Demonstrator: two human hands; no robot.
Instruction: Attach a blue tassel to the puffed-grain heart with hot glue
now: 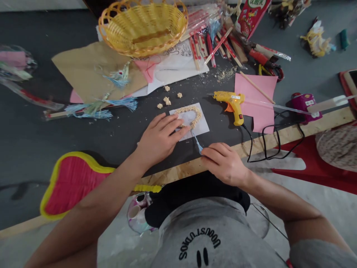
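A ring of small beige clusters [198, 114] lies on a square of white paper [201, 128] near the table's front edge. My left hand [161, 136] is open, its fingers stretched flat over the ring's left side and the paper. From the ring's lower edge a light-blue tassel [198, 145] runs toward me, and my right hand [223, 162] pinches its lower end. Several loose beige clusters [166, 100] rest just beyond the paper. To the right lies a yellow glue gun [231, 103], its orange light lit and nozzle pointing left.
A yellow woven basket [142, 31] stands at the back beside wrapped wooden sticks [212, 44]. Pink paper [263, 115] lies right of the glue gun, whose black cord [251, 149] loops over the table edge. A red shape with yellow trim [75, 178] lies under my left forearm.
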